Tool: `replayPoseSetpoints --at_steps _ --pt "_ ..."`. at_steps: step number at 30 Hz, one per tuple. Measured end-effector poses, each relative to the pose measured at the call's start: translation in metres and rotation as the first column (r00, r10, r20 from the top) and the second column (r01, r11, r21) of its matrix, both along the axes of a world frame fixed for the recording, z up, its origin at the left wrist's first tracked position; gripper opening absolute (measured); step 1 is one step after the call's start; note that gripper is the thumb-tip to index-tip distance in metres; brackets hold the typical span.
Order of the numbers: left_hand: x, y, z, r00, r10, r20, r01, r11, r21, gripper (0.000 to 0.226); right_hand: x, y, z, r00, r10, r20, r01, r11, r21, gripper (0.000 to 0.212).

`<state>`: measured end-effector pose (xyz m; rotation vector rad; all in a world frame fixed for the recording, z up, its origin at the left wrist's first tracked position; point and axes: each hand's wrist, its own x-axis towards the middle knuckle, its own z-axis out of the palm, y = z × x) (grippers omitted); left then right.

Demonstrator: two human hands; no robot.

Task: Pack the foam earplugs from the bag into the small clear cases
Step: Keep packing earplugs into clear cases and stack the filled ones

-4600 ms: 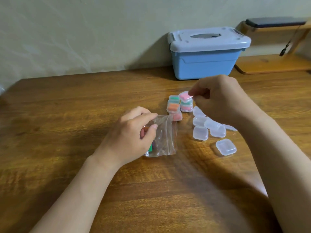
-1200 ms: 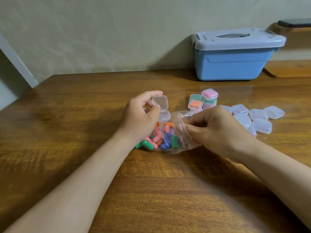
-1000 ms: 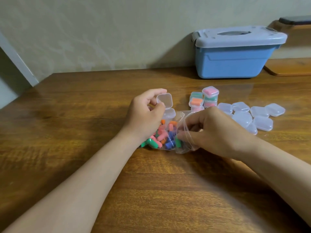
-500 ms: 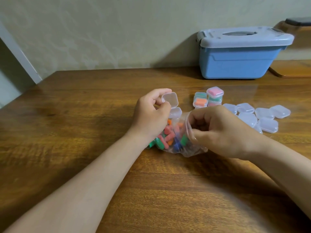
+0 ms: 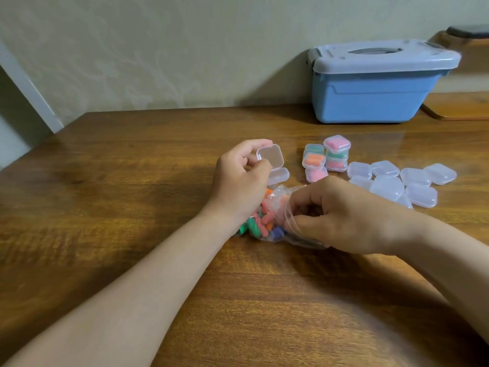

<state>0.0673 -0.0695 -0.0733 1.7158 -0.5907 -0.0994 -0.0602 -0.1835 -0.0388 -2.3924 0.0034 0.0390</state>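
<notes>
**One open case being held ready while earplugs are being fished out**

One open clear case [image 5: 270, 158] is being pinched in the left hand [image 5: 239, 181], just above the bag [image 5: 275, 221]. The right hand [image 5: 341, 215] is being pushed into the bag's mouth; its fingertips are being hidden, so any grasp cannot be told. Next, a pair of earplugs [image 5: 260, 221] likely needs drawing out towards the case.

I am counting one small clear square plastic case [image 5: 270, 155], hinged open, in the fingers of my left hand [image 5: 238, 181], and one crumpled clear plastic bag [image 5: 280, 197] pinched in my right hand [image 5: 341, 218]. The foam earplugs [image 5: 262, 221] inside are lying too heaped to number; four colours are showing: green, pink, orange, blue. Six filled shut cases [image 5: 314, 160] are sitting beyond, three of them stacked. Eight empty shut clear cases [image 5: 386, 187] are lying beside them, one half hidden. One blue lidded plastic storage box [image 5: 370, 99] is standing by the wall.
</notes>
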Motion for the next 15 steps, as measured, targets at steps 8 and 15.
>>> replayPoseSetpoints --at_steps 8,15 --pt "-0.002 -0.001 0.002 1.0 0.009 0.001 -0.009 1.0 -0.01 0.036 -0.005 -0.007 0.004 0.997 0.079 -0.014 -0.077 0.991 0.11 0.036" --pt "-0.004 -0.003 0.001 1.0 0.011 0.015 -0.011 1.0 -0.016 0.035 -0.008 -0.011 0.005 0.994 0.103 -0.048 -0.094 0.983 0.155 0.021"
